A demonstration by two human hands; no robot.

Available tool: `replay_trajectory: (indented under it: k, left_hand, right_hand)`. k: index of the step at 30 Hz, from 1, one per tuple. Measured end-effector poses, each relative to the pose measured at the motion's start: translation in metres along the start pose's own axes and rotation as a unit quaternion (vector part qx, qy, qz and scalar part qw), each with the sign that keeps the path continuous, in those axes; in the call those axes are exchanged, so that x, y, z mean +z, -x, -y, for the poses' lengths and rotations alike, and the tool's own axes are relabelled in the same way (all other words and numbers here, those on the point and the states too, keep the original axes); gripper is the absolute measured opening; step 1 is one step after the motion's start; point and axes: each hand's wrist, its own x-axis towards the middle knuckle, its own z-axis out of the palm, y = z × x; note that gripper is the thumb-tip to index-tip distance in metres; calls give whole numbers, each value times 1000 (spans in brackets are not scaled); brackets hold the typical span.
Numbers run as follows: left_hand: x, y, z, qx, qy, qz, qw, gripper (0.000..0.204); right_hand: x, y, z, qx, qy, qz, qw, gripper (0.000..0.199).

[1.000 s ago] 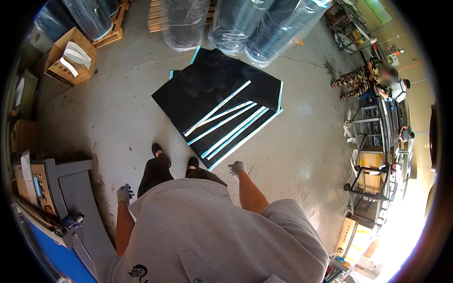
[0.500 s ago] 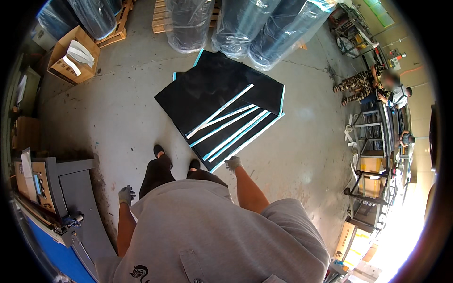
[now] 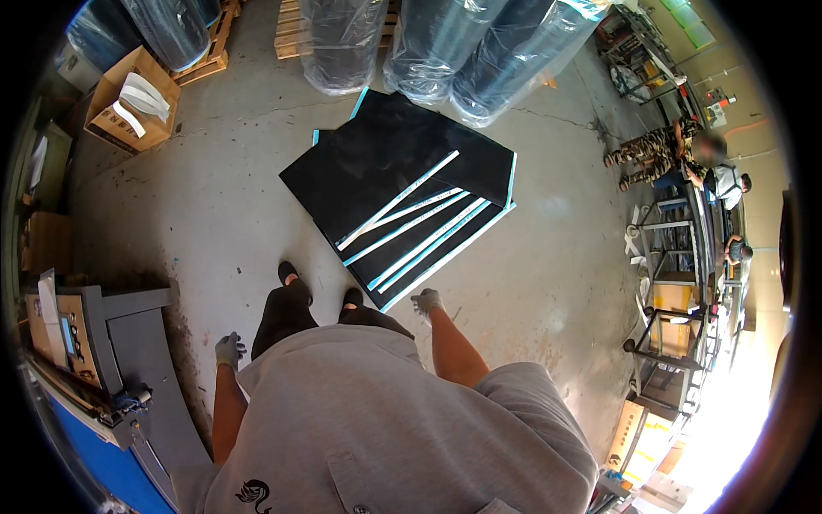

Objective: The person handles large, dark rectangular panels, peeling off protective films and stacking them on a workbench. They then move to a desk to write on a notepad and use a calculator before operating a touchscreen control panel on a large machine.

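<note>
My left hand [image 3: 229, 349], in a grey work glove, hangs beside my left hip with loosely curled fingers apart, holding nothing. On the other side, my right hand [image 3: 427, 303], gloved too, hovers near the closest corner of a pile of black sheets [image 3: 368, 158]. Its fingers are loosely bent and apart, and nothing shows in them. The sheets lie overlapping on the floor in front of my feet, some with white and light-blue edge strips. Several white-and-blue strips [image 3: 402, 200] fan out across their right half.
Plastic-wrapped dark rolls [image 3: 342, 43] stand beyond the sheets, near a wooden pallet [image 3: 288, 34]. An opened cardboard box [image 3: 107, 111] with white strips is at the far left. A grey cabinet [image 3: 141, 343] stands at my left. Metal carts [image 3: 672, 321] and people [image 3: 659, 154] are at the right.
My right hand has shifted slightly right and down, and its fingers have loosened a little. My left hand has risen slightly. The sheets and strips lie as before.
</note>
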Motion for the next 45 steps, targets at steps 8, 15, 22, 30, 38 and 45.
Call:
replay_trajectory:
  k: [8, 15, 22, 30, 38, 45]
  left_hand:
    - [-1, -3, 7, -3, 7, 2, 1000, 30]
    - [-3, -4, 15, -7, 4, -5, 1000, 30]
    - [0, 0, 13, 8, -3, -1, 1000, 30]
    - [2, -4, 10, 13, 2, 9, 1000, 29]
    - [-3, -16, 14, 14, -6, 14, 1000, 32]
    - [4, -4, 5, 5, -4, 11, 1000, 29]
  right_hand:
    - [9, 14, 27, -20, 83, -9, 996, 22]
    - [7, 14, 22, 0, 95, -7, 995, 22]
    - [5, 14, 21, -10, 82, -8, 997, 20]
    - [8, 21, 28, -24, 85, -7, 996, 23]
    - [7, 19, 26, -21, 91, -1, 996, 22]
    - [7, 21, 32, -6, 120, -4, 993, 25]
